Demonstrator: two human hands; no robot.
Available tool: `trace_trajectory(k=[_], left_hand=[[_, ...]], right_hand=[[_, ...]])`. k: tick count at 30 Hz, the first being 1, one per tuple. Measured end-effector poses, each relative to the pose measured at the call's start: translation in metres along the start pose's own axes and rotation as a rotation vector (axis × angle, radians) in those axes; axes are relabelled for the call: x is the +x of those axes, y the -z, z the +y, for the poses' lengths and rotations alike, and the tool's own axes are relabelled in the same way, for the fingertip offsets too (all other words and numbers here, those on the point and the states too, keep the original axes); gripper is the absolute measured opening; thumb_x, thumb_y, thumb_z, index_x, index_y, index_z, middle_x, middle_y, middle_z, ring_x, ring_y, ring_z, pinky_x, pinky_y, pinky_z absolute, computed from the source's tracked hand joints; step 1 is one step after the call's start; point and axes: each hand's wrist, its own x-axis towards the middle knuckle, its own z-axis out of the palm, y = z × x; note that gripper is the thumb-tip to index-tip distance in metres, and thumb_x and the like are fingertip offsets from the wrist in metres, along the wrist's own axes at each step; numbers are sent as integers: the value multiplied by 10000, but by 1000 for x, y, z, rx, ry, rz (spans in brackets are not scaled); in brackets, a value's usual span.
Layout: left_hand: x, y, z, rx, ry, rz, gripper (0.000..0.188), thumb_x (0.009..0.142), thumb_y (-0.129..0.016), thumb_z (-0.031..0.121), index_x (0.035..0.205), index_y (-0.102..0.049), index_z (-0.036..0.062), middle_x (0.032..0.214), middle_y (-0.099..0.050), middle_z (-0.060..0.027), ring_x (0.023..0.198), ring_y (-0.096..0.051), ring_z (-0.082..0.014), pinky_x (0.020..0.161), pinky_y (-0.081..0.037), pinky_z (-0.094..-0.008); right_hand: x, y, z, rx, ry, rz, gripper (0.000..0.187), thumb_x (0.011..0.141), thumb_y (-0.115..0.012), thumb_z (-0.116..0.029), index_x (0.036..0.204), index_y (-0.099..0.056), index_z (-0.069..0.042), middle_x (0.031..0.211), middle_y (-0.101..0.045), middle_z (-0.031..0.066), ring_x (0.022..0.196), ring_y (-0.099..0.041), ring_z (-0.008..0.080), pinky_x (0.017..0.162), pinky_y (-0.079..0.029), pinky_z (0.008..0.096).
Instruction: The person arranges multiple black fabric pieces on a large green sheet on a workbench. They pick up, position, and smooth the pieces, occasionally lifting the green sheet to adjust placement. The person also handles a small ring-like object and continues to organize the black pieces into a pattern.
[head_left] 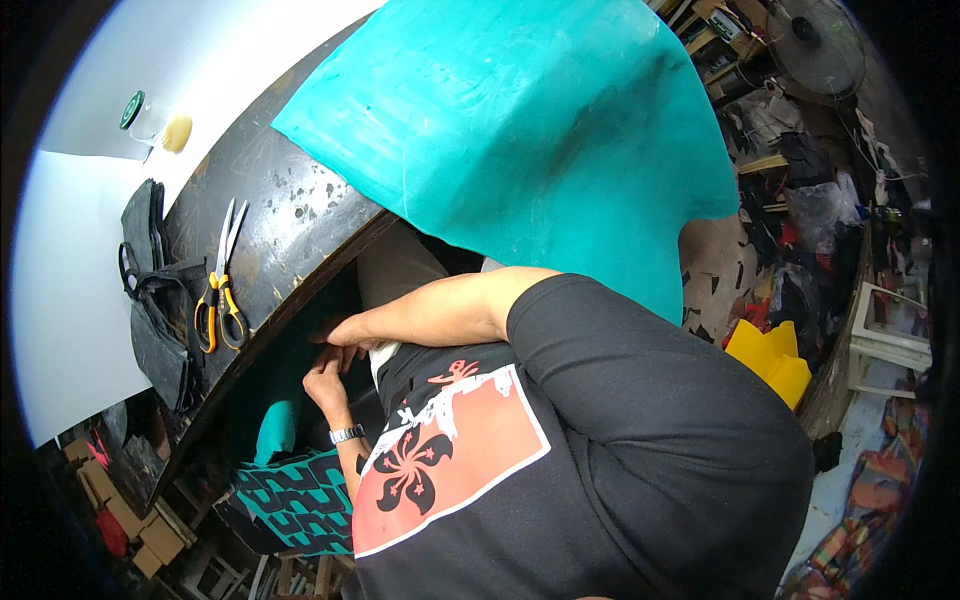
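Teal material (277, 430) shows below the dark table (290, 200); just right, I see the left hand (325, 384), fingers bent, against the right hand (345, 331) (whether either grips anything, I cannot tell); farther right, a teal sheet (520, 130) overhangs the table.

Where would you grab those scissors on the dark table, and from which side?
I'd probably take the scissors by the orange-and-black handles, coming from the table edge on the wearer's side. The handle loops lie toward that edge, while the slightly parted blades point away across the dark table.
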Motion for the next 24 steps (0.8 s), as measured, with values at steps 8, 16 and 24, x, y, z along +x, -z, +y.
trace_trajectory(k=[8,16,24], left_hand=[[-4,15,-17,-758,336,-253,214,889,-628,42,1075,-658,-59,1121,-669,-112,959,-648,-183,860,-500,-283],[-4,-14,6,-584,142,186,127,918,-625,76,997,-699,12,971,-698,-68,888,-627,-162,811,-475,-290],[-10,-50,42,-690,164,177,326,1017,-491,318,900,-636,50,1043,-698,-89,1001,-624,-192,908,-462,-341]], right_hand=[[-14,5,5,-70,-36,-377,930,952,-212,-738,1358,-543,30,1256,-659,178,1461,-275,381,1194,-80,528],[-17,-1,-3,-75,-10,13,679,971,-280,-671,1298,-585,-160,1030,-720,156,1089,-648,369,1070,-277,627],[-3,4,0,212,191,497,614,955,-462,-582,1395,-422,-156,1258,-545,114,972,-574,252,856,-435,503]])
